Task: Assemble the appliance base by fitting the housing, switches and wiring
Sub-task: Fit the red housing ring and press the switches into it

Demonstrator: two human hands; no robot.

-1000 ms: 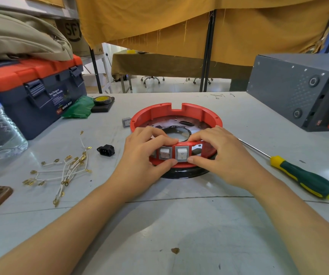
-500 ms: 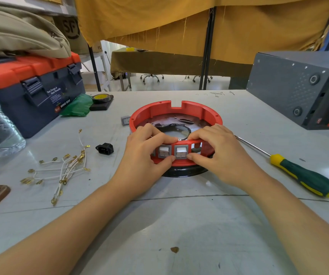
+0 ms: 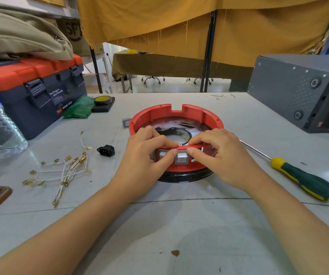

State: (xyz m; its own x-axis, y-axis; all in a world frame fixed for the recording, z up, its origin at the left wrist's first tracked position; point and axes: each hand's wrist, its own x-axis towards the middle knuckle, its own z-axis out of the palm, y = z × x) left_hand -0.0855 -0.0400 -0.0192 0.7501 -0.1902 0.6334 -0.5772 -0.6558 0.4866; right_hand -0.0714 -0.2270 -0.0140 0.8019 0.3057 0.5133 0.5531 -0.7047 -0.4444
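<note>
At the centre of the grey worktable (image 3: 179, 225), a round red plastic housing ring (image 3: 176, 114) sits on a black circular base (image 3: 185, 176). Left hand (image 3: 145, 161) grips the ring's near wall, fingers curled over the rim and thumb pressed beside a white rocker switch (image 3: 162, 154) set in the wall. Right hand (image 3: 222, 158) pinches the rim over a second grey-framed white switch (image 3: 181, 159). A spare grey switch (image 3: 126, 122) lies just beside the ring's left edge. Left of the ring: a black power-inlet socket (image 3: 106, 150) and a loose bundle of white wires with brass terminals (image 3: 64, 169). Right of the ring: a green-and-yellow-handled screwdriver (image 3: 306, 179).
</note>
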